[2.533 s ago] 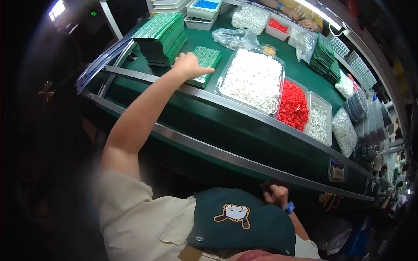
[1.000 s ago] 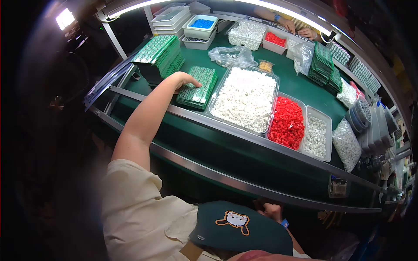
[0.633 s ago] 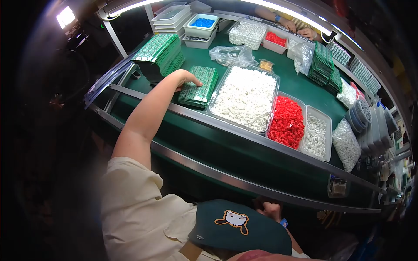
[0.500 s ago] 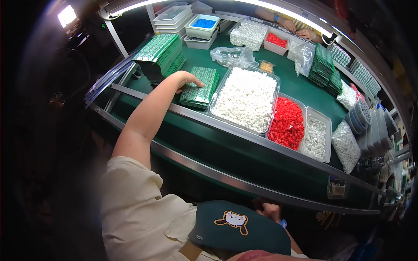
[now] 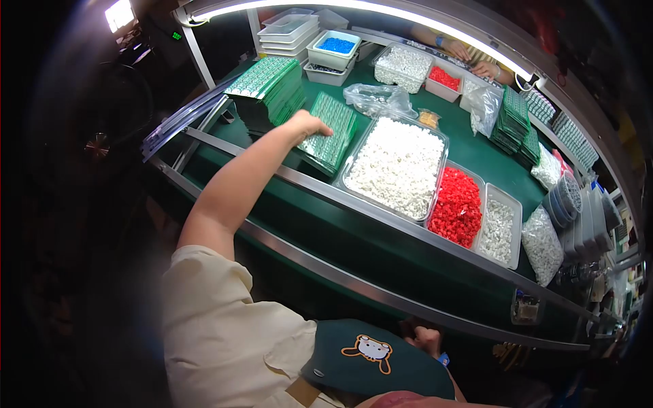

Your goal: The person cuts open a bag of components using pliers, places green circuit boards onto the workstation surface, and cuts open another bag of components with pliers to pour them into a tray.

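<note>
My left hand [image 5: 307,127] pinches the left edge of a green circuit board panel [image 5: 332,126], thumb on top and the other fingers mostly hidden. The panel is tilted over the short stack of similar green boards at the bench's front edge. Just left of it rises a taller stack of green boards [image 5: 266,78]. Low beside the dark apron, below the bench edge, my right hand [image 5: 427,338] is closed; a dark thing lies against it, too dim to name. Right of the panel is a clear tray of white parts [image 5: 394,163].
Along the front edge stand red parts [image 5: 456,207] and a smaller white-parts tray [image 5: 498,231]. Behind lie a plastic bag [image 5: 379,100], a blue-parts tub [image 5: 337,45] and more green boards [image 5: 511,122]. Another person's hands [image 5: 469,58] are across the bench. A metal rail [image 5: 326,190] edges it.
The view has shifted, so the bench appears farther right. My left hand, earlier resting on the short stack, now has the top panel tilted and turned. My right hand stays low and closed.
</note>
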